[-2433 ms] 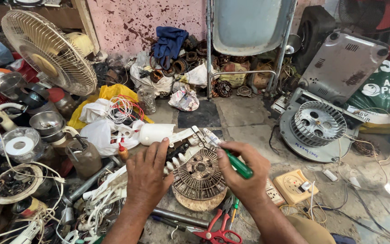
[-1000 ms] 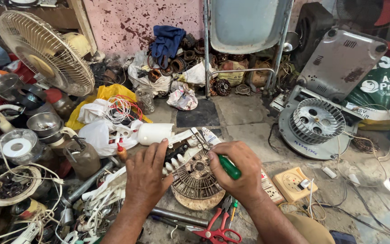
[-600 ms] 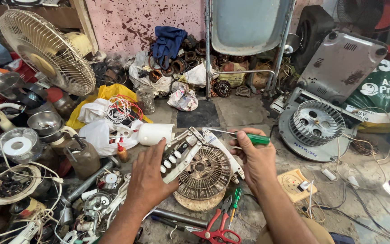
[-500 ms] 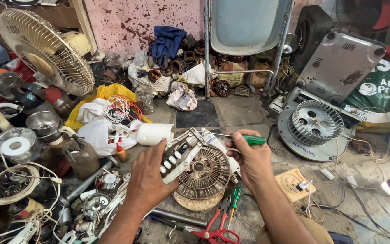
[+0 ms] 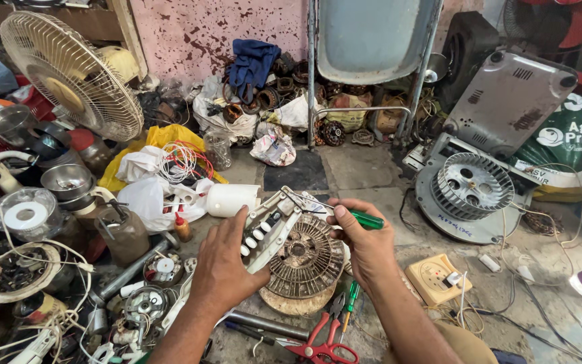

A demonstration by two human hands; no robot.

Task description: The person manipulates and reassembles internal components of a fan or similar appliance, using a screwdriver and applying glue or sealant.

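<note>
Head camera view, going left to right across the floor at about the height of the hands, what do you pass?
Roll of white tape → brown bottle → left hand → white switch panel → round fan motor grille → right hand with the green-handled screwdriver → beige socket box → grey blower wheel.

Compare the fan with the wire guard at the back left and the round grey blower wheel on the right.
The wire-guard fan stands upright, cream, blades caged. The blower wheel lies flat on the floor, grey, its many vanes bare around a hub with holes. The fan looks larger. Both are round, and neither is touched by the hands.
</note>
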